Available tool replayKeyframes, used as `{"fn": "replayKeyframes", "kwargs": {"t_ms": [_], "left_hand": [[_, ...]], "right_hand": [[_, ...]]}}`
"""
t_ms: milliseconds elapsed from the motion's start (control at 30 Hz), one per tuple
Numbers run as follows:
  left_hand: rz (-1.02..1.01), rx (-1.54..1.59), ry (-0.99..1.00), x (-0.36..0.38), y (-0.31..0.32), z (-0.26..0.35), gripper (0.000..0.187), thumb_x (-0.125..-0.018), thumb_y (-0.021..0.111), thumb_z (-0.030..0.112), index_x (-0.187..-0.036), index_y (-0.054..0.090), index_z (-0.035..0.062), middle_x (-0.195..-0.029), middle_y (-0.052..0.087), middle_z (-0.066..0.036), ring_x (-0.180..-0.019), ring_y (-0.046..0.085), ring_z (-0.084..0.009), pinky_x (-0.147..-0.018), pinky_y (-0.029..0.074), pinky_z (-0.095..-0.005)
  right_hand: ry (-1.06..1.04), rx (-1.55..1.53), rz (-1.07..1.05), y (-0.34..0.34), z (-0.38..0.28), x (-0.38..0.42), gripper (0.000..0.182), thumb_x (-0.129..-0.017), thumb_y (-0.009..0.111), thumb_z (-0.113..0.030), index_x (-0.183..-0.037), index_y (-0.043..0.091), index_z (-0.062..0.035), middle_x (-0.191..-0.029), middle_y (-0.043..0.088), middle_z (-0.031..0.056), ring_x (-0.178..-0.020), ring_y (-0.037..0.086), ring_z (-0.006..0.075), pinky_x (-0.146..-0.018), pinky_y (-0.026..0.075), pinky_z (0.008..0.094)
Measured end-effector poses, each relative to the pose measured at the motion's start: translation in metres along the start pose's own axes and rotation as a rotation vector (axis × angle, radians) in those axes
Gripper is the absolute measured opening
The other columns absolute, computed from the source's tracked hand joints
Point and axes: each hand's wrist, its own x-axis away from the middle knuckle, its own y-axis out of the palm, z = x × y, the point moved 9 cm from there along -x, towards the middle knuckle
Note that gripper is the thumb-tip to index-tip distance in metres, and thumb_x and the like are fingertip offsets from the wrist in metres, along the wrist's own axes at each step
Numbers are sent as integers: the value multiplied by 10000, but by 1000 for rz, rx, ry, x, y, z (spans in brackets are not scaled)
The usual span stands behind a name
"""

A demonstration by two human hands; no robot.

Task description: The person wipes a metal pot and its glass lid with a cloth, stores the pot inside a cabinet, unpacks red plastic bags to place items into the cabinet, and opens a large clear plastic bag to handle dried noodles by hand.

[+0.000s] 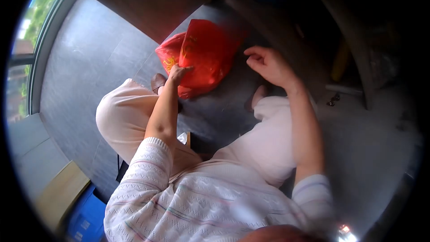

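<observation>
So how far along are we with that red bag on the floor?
Early, it seems. The red bag sits on the dark floor between the feet. In hand: the left hand presses on its front, while the right hand hovers beside it, fingers curled, gripping nothing. Whether it is open cannot be told.

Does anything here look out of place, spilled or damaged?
Nothing looks spilled or broken. The red bag lies crumpled on the dark floor, with the left hand on its edge and the right hand open just beside it.
</observation>
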Motion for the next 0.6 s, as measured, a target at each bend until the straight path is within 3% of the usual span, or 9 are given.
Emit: {"fn": "replayKeyframes", "kwargs": {"t_ms": [100,167,233,267,300,400,467,500,600], "left_hand": [[-47,-302,-64,-19,7,-21,332,-725,717,254,-1004,665,83,-917,667,-130,-842,640,-223,-686,497,-337],[-66,-890,640,-36,29,-8,250,-810,600,205,-1053,655,208,-906,673,-69,-815,639,-198,-657,495,-321],[-36,-1402,904,-19,45,-12,404,-895,403,127,-1102,612,404,-861,672,13,-702,627,-169,-584,480,-279],[-58,-1280,845,-16,44,0,371,-871,440,107,-1090,614,350,-880,666,-8,-719,629,-180,-611,487,-289],[-102,-1114,750,-10,43,18,342,-847,477,86,-1079,615,296,-899,661,-28,-737,631,-192,-639,495,-300],[-195,138,7,17,37,45,292,-774,589,24,-1044,620,133,-956,646,-90,-791,636,-227,-723,517,-332],[-271,542,-83,43,61,72,300,-726,664,-18,-1021,623,24,-994,636,-131,-826,640,-250,-778,532,-353],[-369,740,31,49,74,90,270,-781,648,9,-1038,578,-37,-1031,617,-154,-931,627,-242,-801,540,-387],[-504,1026,-50,72,97,121,331,-772,633,-4,-1089,551,-51,-1025,618,-164,-892,630,-260,-811,524,-362]], "right_hand": [[34,15,2,-3,-2,3,220,-843,596,-106,-1043,601,-15,-843,639,70,-789,600,132,-728,483,246],[26,65,26,-11,-6,6,218,-844,591,-102,-1044,602,-15,-841,637,61,-773,595,125,-726,480,241],[9,3,29,-3,9,3,221,-849,581,-97,-1052,600,-12,-827,623,41,-749,577,103,-716,473,226],[7,-65,27,-3,11,2,240,-819,610,-140,-1030,611,-24,-805,654,96,-708,618,168,-670,487,272],[3,-116,-15,0,16,-2,231,-826,607,-126,-1034,610,-25,-775,641,62,-690,592,118,-653,476,246],[43,-71,22,-8,11,-7,254,-839,600,-121,-1071,596,-18,-784,634,53,-688,580,107,-658,472,235],[62,-82,7,-10,7,-7,271,-851,593,-129,-1092,582,-5,-806,644,64,-695,588,114,-674,473,235],[67,-62,29,-13,8,-7,274,-856,590,-134,-1096,580,-4,-813,648,66,-695,589,114,-675,473,236],[124,-47,128,-27,10,-4,282,-866,586,-158,-1102,577,-4,-833,656,68,-693,592,113,-663,473,236]]}}
